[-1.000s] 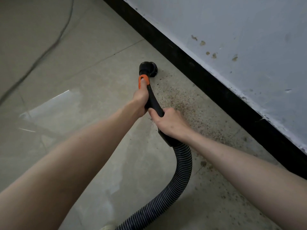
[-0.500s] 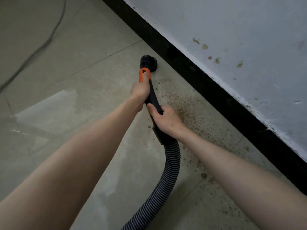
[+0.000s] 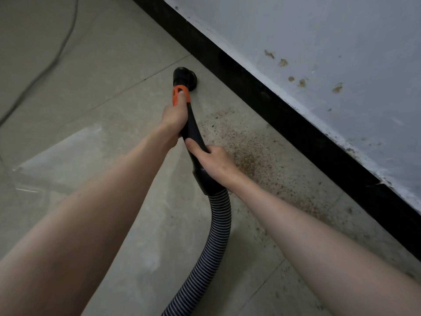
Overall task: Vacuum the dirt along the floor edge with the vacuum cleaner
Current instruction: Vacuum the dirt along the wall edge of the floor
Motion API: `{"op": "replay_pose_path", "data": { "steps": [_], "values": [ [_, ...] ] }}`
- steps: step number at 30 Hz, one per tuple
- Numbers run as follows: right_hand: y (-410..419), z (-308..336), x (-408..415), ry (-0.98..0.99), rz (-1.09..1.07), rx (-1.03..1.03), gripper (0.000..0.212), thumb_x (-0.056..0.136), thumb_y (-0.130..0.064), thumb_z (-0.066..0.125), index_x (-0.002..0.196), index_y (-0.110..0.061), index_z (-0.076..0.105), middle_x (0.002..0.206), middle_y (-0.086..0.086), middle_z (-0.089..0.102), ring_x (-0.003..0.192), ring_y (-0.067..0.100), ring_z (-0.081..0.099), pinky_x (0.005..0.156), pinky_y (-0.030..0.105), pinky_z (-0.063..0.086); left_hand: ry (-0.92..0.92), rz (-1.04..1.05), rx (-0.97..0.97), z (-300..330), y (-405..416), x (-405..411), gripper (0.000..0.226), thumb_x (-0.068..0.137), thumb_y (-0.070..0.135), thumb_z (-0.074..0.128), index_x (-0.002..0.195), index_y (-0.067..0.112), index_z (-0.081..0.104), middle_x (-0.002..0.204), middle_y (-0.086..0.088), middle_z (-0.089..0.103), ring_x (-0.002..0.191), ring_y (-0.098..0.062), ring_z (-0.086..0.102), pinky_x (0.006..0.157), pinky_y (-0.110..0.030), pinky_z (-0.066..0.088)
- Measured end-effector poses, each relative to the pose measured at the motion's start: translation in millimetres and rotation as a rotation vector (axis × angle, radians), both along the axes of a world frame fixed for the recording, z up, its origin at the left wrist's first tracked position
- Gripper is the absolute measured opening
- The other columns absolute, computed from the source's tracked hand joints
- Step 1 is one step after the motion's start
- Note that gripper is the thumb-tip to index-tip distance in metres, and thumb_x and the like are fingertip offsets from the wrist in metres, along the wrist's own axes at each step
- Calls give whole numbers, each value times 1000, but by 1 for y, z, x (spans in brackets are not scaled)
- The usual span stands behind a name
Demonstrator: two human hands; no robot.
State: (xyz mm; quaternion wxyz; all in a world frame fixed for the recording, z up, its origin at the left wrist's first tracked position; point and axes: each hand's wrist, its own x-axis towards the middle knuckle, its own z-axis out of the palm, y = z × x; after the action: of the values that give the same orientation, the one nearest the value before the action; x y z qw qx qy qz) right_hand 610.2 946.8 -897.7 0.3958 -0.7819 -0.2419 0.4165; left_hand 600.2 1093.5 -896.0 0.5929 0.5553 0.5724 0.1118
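Now both hands hold the black vacuum wand (image 3: 193,131). The left hand (image 3: 174,116) wraps around the wand up high, with its thumb on the orange ring (image 3: 180,95). The right hand (image 3: 214,163) grips lower down, just above the stripy hose (image 3: 216,231). No words or brand names can be read on the vacuum. The round nozzle (image 3: 185,77) sits on the floor (image 3: 102,87), close to the black baseboard (image 3: 284,115) but not touching it. Brown dirt (image 3: 250,160) lies in a long patch beside the baseboard, to the right of the wand. The white wall (image 3: 319,42) above has small brown spots. Bare floor spreads out to the left, where a thin cord (image 3: 52,62) lies.
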Motion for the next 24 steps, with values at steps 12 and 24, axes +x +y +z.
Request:
{"op": "replay_pose_path", "data": {
  "steps": [12,24],
  "values": [
    [-93,26,-1,-165,-157,-110,54,86,-72,43,70,-23,56,63,-5,64,55,12,64,52,26,46,-87,-255,-142,21,-94,20,65,95,58,33,126,4,51,106,-12,61,83,-22,59,60,-28,46],
    [-131,27,-17,-63,-263,-124,62,85,-73,42,71,-16,61,66,4,68,58,17,67,59,32,53,-119,-382,-201,33,-130,7,60,94,55,41,118,2,53,89,-7,57,82,-22,59,71,-31,51]
  ]
}}
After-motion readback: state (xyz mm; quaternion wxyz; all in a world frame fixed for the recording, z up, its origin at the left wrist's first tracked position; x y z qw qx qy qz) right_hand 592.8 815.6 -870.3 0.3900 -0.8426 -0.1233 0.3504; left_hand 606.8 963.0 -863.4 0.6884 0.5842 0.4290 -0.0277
